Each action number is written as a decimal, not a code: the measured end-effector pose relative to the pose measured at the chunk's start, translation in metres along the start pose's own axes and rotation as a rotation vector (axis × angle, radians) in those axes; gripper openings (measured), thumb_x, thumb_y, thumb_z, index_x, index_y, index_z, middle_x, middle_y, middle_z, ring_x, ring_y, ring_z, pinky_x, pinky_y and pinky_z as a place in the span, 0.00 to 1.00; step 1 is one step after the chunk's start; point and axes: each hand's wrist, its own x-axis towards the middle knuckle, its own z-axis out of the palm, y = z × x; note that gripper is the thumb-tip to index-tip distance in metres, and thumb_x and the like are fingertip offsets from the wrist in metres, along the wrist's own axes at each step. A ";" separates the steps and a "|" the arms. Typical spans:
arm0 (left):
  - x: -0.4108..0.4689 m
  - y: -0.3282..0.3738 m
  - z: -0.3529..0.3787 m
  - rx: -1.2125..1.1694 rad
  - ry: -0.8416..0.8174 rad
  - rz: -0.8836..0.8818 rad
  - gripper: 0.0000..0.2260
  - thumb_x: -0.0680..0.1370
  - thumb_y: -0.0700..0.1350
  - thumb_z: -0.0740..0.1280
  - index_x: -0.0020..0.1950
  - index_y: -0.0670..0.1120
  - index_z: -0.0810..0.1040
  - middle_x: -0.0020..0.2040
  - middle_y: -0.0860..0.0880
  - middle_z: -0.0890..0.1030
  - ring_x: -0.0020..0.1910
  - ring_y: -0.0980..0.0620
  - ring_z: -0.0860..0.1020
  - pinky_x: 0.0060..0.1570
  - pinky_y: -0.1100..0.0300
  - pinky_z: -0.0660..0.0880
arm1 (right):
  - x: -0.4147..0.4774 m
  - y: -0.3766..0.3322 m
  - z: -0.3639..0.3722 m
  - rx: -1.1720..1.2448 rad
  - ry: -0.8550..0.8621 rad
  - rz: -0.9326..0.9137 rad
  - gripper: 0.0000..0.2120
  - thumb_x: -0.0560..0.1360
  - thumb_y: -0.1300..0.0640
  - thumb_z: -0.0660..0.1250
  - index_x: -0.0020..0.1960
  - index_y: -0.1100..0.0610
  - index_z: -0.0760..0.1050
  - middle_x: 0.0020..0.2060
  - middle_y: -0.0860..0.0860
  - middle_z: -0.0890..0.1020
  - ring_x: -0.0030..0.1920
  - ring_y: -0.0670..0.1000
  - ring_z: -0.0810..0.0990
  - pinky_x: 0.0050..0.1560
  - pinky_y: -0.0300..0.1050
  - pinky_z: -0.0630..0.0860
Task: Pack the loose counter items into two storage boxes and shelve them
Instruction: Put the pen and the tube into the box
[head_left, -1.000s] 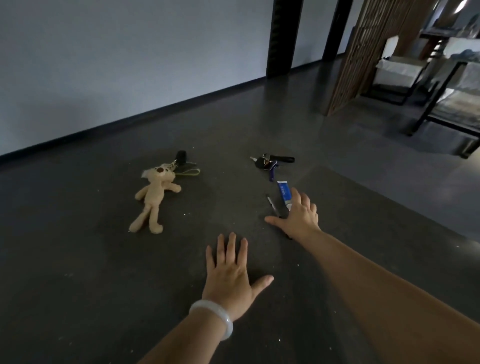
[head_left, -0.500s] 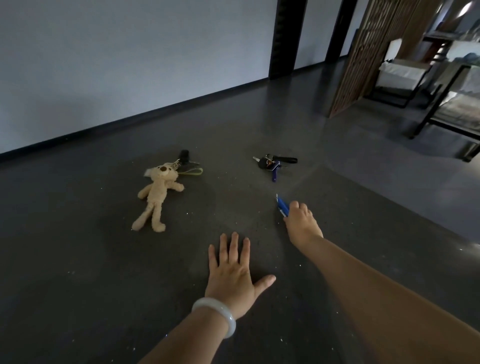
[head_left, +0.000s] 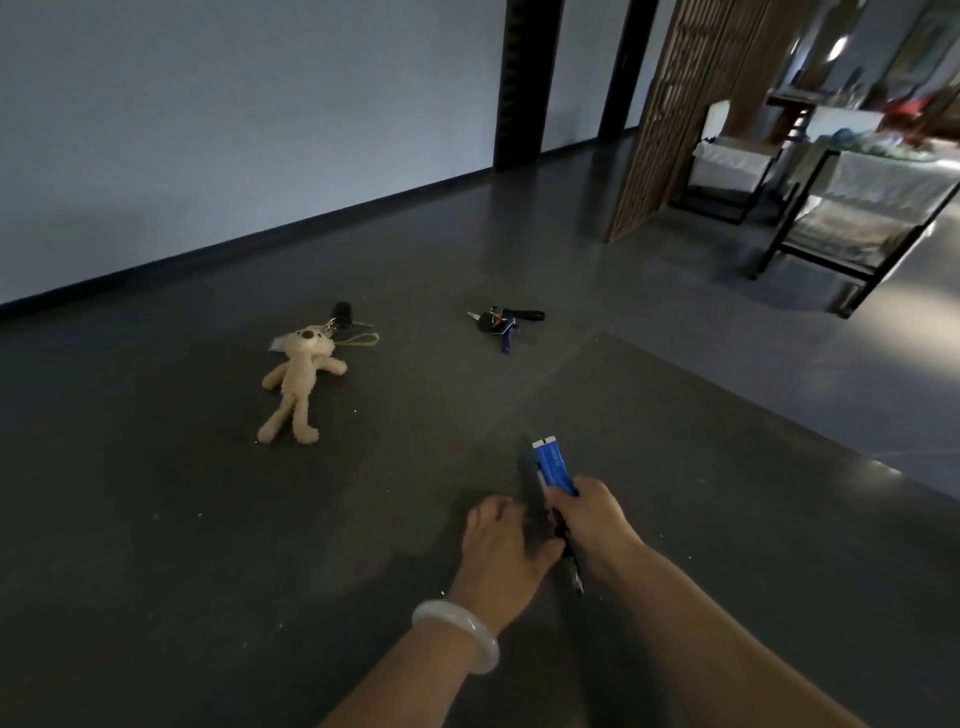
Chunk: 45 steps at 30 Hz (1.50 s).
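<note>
My right hand (head_left: 597, 525) is closed around a blue and white tube (head_left: 553, 462) and a thin pen (head_left: 571, 566), both lifted a little off the dark counter (head_left: 208, 519). The tube sticks out above my fist and the pen's tip pokes out below it. My left hand (head_left: 501, 545), with a pale bangle on the wrist, is right beside the right one, its fingers curled and blurred; nothing shows in it. A beige plush bunny keychain (head_left: 298, 384) lies at the left. A bunch of keys (head_left: 498, 325) lies farther back.
A small black fob with a green strap (head_left: 348, 322) is clipped to the bunny's head. The counter's right edge (head_left: 779, 415) runs diagonally, with floor beyond. A wooden lattice screen (head_left: 670, 114) and black-framed shelves with white bins (head_left: 852, 208) stand at the far right.
My right hand closed on the tube and pen and drew them back toward me, off the counter. My left hand lifted from lying flat and moved right, next to the right hand.
</note>
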 end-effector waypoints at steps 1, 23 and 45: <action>-0.011 0.006 0.003 -0.087 -0.001 0.006 0.18 0.78 0.55 0.66 0.66 0.51 0.72 0.62 0.53 0.69 0.67 0.52 0.65 0.68 0.59 0.64 | -0.010 0.003 -0.001 0.053 0.011 0.009 0.07 0.79 0.56 0.64 0.45 0.59 0.72 0.36 0.54 0.74 0.35 0.50 0.72 0.35 0.45 0.71; -0.120 0.140 0.088 -0.467 -0.252 0.209 0.05 0.76 0.42 0.71 0.47 0.52 0.80 0.39 0.46 0.84 0.42 0.47 0.82 0.44 0.53 0.78 | -0.206 0.085 -0.198 0.159 0.347 -0.117 0.05 0.77 0.61 0.67 0.47 0.63 0.76 0.34 0.53 0.81 0.33 0.49 0.79 0.37 0.42 0.75; -0.330 0.305 0.255 -0.445 -0.372 0.354 0.05 0.77 0.46 0.71 0.51 0.53 0.79 0.40 0.47 0.83 0.38 0.54 0.80 0.38 0.59 0.74 | -0.451 0.258 -0.395 0.126 0.502 0.035 0.06 0.76 0.57 0.69 0.53 0.54 0.77 0.39 0.49 0.84 0.37 0.45 0.82 0.33 0.32 0.74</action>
